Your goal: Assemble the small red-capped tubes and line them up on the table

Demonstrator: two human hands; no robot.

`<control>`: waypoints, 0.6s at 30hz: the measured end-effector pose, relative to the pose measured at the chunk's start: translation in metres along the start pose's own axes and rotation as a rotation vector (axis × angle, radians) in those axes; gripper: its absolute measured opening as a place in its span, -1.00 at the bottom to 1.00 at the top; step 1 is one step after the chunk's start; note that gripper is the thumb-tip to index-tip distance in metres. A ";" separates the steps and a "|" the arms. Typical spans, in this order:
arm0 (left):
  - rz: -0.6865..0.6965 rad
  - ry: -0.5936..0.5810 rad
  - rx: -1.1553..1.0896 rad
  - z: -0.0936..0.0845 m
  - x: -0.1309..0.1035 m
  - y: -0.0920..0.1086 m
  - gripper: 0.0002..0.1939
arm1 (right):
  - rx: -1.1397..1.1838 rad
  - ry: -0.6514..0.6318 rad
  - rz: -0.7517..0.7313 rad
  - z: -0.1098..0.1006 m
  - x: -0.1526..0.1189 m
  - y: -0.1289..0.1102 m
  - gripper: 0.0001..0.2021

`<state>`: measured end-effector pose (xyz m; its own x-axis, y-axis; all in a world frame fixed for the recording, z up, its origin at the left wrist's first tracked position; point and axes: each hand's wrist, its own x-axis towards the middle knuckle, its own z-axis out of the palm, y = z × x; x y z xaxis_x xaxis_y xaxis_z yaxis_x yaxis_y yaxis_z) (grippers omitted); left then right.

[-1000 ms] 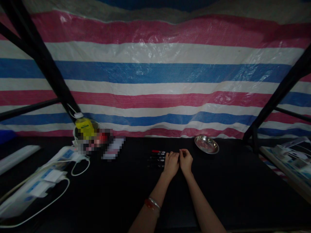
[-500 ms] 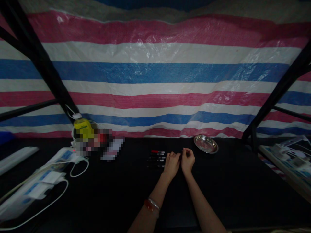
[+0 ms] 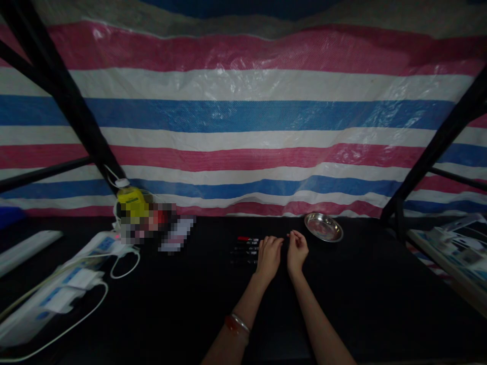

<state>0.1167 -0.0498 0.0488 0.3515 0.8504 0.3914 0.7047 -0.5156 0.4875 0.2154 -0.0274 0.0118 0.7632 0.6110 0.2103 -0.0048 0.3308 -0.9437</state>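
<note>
Several markers [image 3: 246, 248] lie side by side on the black table, one with a red end and the others dark. My left hand [image 3: 269, 256] rests palm down at their right ends, covering part of them, its fingers stretched forward. Just to its right is my right hand [image 3: 297, 252], with thumb and fingers drawn together in a pinch. Whatever is in that pinch, if anything, is too small and dark to make out. A narrow gap separates the two hands. Behind my right hand sits a round, shallow metal dish [image 3: 323, 227].
A power strip [image 3: 91, 253] with plugs and white cables lies on the left. A yellow-labelled bottle [image 3: 131, 198] stands at the back left beside blurred items. Black frame posts flank the striped sheet [image 3: 243, 116] behind. At right is a tray-like surface with things on it.
My hands have moved slightly apart, the right one a little to the right, so the gap between them is wider. The markers and dish have stayed put.
</note>
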 end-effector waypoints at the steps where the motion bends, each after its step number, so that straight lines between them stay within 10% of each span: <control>1: -0.002 0.015 -0.028 -0.001 0.000 0.001 -0.73 | 0.020 -0.034 0.034 0.000 0.000 0.000 -0.59; 18: 0.091 0.317 -0.273 0.010 -0.001 -0.009 -0.85 | 0.397 -0.227 0.544 0.005 -0.002 -0.006 -0.72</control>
<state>0.1164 -0.0453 0.0361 0.1676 0.7479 0.6424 0.4758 -0.6320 0.6117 0.2107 -0.0267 0.0180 0.4327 0.8843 -0.1755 -0.6147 0.1469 -0.7750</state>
